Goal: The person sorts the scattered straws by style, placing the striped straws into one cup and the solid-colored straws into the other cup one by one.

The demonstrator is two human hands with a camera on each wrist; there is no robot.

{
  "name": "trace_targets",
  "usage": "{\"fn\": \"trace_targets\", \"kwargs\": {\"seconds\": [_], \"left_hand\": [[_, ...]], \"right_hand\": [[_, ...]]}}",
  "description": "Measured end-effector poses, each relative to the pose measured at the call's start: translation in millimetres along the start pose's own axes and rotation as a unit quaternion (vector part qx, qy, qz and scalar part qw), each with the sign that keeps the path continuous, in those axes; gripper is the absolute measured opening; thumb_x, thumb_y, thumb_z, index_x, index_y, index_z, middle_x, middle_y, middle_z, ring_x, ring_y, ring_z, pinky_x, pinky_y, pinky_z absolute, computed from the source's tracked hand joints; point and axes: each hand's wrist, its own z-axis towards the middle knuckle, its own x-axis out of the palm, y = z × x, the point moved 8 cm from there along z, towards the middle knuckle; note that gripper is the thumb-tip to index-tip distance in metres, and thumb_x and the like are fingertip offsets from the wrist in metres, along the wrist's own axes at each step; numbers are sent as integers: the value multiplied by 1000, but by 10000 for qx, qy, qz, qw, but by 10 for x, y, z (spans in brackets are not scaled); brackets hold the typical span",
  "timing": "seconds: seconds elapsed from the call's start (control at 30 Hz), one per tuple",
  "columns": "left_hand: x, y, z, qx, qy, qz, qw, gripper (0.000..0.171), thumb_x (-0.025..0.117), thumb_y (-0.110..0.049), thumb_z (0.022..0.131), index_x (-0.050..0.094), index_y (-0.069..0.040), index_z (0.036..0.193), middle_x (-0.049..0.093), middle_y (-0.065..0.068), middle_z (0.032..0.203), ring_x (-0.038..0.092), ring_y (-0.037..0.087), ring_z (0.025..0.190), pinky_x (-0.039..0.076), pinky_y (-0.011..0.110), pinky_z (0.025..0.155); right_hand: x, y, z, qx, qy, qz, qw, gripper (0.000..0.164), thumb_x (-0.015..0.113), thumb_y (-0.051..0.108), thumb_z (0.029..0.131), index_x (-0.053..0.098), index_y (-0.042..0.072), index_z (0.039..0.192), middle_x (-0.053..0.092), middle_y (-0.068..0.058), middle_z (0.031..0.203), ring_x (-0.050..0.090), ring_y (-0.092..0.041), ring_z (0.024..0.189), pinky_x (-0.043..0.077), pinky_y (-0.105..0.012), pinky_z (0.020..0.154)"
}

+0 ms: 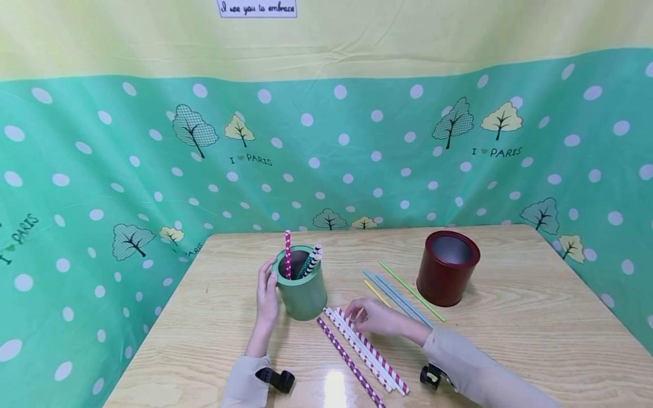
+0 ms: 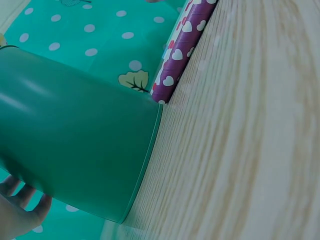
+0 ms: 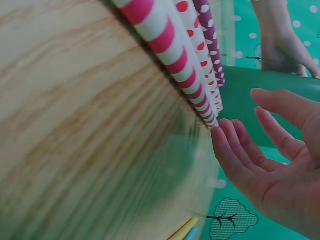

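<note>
A green cylindrical holder (image 1: 304,300) stands upright with several patterned paper straws in it, among them a pink dotted straw (image 1: 288,255) and a black-and-white striped straw (image 1: 313,263). My left hand (image 1: 267,297) rests against the holder's left side near the rim, its fingers touching the outer wall. In front of the holder lie a purple straw with white hearts (image 1: 352,364), white straws with red marks (image 1: 363,352) and a pink-and-white striped straw (image 1: 384,365). Over their far ends, my right hand (image 1: 377,317) hovers with fingers loosely bent and nothing between them.
A dark red cylindrical holder (image 1: 442,277) stands at the back right. Between the two holders lie thin sticks: a green one (image 1: 412,291), blue ones (image 1: 403,299) and a yellow one (image 1: 376,293). A patterned curtain (image 1: 357,141) hangs behind the wooden table (image 1: 535,306).
</note>
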Motion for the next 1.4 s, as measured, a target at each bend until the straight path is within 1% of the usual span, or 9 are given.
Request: {"fn": "trace_targets", "kwargs": {"seconds": [0.13, 0.27, 0.5, 0.67, 0.77, 0.93, 1.03, 1.17, 1.4], "left_hand": [[19, -49, -12, -7, 36, -6, 10000, 35, 30, -4, 94, 34, 9, 126, 41, 26, 127, 44, 20, 109, 34, 18, 82], [23, -61, -15, 11, 31, -6, 10000, 35, 30, -4, 94, 34, 9, 126, 41, 27, 126, 44, 17, 108, 34, 17, 82], [16, -67, -10, 89, -14, -35, 10000, 34, 30, -4, 94, 34, 11, 124, 41, 27, 124, 44, 20, 107, 34, 17, 81], [-17, 82, 23, 27, -11, -30, 10000, 34, 31, -6, 94, 35, 9, 125, 43, 24, 124, 44, 16, 106, 34, 19, 81], [-37, 184, 41, 65, 2, -56, 10000, 36, 32, -10, 95, 35, 7, 126, 45, 23, 124, 45, 13, 105, 35, 20, 81], [-33, 206, 34, 132, 38, -124, 9998, 41, 34, -19, 95, 34, 7, 126, 45, 22, 123, 45, 10, 105, 34, 20, 84], [-29, 197, 29, 152, 49, -93, 9998, 41, 34, -21, 95, 35, 5, 127, 45, 22, 122, 45, 9, 104, 34, 20, 83], [-27, 193, 28, 143, 55, -63, 9999, 39, 34, -21, 95, 37, 1, 127, 45, 23, 121, 46, 8, 103, 35, 20, 81], [-39, 215, 23, 4, 29, -29, 10000, 37, 34, -19, 95, 38, -1, 128, 46, 22, 122, 45, 5, 105, 33, 20, 86]], "right_hand": [[29, -52, -7, -7, 18, -68, 10000, 26, 59, -8, 73, 58, -4, 98, 58, -12, 88, 57, -20, 75, 45, -20, 60], [47, -79, -12, -33, 36, -137, 9999, 25, 61, -6, 73, 57, -4, 98, 58, -11, 88, 57, -19, 75, 45, -20, 60], [60, -122, -13, 39, 56, -226, 9997, 25, 63, -4, 74, 58, -2, 98, 57, -9, 88, 56, -15, 73, 45, -20, 59], [69, -151, -16, 90, 65, -276, 9996, 25, 63, -4, 73, 58, -1, 97, 56, -7, 85, 53, -14, 71, 43, -20, 59], [75, -168, -18, 109, 73, -314, 9994, 25, 63, -4, 72, 58, -1, 96, 55, -6, 83, 52, -14, 70, 43, -20, 60], [85, -186, -16, 51, 68, -413, 9991, 25, 64, -5, 70, 59, 1, 94, 54, -4, 81, 51, -12, 68, 42, -20, 60], [96, -191, -9, -17, 65, -526, 9986, 25, 65, -5, 70, 59, 1, 93, 54, -3, 79, 50, -10, 67, 42, -19, 60], [106, -192, -9, -81, 49, -635, 9979, 23, 66, -5, 69, 60, 1, 91, 54, -2, 77, 48, -7, 64, 42, -18, 59], [103, -177, -18, 58, 77, -647, 9979, 22, 64, -5, 70, 61, 0, 92, 54, -3, 75, 45, -5, 60, 41, -19, 55]]}}
